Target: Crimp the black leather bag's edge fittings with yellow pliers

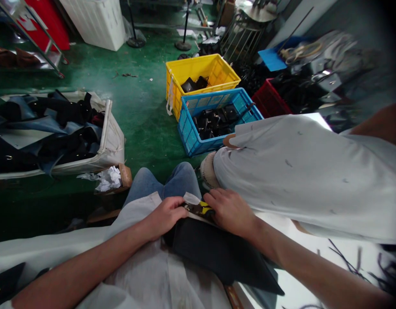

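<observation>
Blk panel [217, 249]; yel.-handled pliers [205, 208], prob., at far edge.

A glossy green painted floor [146, 96] spreads through the room, catching a hazy pale sheen, and meets a dim grey-white wall [355, 21] at the upper right. At the far left stands a wheeled metal-framed trolley [49, 66], with a tall white ribbed bin [99, 25] farther along and two slim black poles on round bases [183, 45] beside it. Toward the right, a round-topped metal-legged stand [258, 13] sits behind a rectangular yellow plastic crate [174, 88] and a blue plastic crate [190, 137].
</observation>
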Available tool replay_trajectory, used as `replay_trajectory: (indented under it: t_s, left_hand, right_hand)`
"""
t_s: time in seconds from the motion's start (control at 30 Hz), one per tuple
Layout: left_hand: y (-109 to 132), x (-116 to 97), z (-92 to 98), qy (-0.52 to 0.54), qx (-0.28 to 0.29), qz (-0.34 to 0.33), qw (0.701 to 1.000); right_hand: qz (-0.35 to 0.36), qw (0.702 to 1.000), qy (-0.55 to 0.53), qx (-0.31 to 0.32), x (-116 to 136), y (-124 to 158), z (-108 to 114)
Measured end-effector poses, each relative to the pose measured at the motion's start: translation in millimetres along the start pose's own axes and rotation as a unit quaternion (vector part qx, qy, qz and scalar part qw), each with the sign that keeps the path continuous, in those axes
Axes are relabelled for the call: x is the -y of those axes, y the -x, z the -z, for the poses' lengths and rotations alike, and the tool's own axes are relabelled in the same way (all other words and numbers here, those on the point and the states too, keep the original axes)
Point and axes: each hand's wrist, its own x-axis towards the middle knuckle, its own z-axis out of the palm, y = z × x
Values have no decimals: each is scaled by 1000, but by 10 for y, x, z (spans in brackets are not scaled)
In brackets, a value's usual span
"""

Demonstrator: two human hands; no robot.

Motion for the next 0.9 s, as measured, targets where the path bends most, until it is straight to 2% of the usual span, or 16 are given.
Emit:
replay_trajectory:
  t_s: [0.17, 0.33, 0.57, 0.7, 0.8, 0.9]
  left_hand:
    - [43, -16, 44, 23, 32, -16, 999]
    - [50, -20, 118, 10, 57, -40, 998]
    - [100, -39, 90, -29, 67, -78, 994]
    - [127, -100, 25, -57, 69, -95, 991]
    - [107, -111, 5, -67, 72, -90, 991]
    - [76, -119, -3, -67, 83, -92, 990]
  right_hand:
    - [28, 1000, -3, 3, -108, -60, -30]
    - [65, 998, 7, -2, -174, -169, 33]
    - [31, 996, -62, 53, -151, -102, 55]
    - [30, 996, -71, 50, -170, -15, 34]
    - [68, 997, -30, 27, -246, -39, 52]
    - [143, 989, 36, -11, -362, -134, 134]
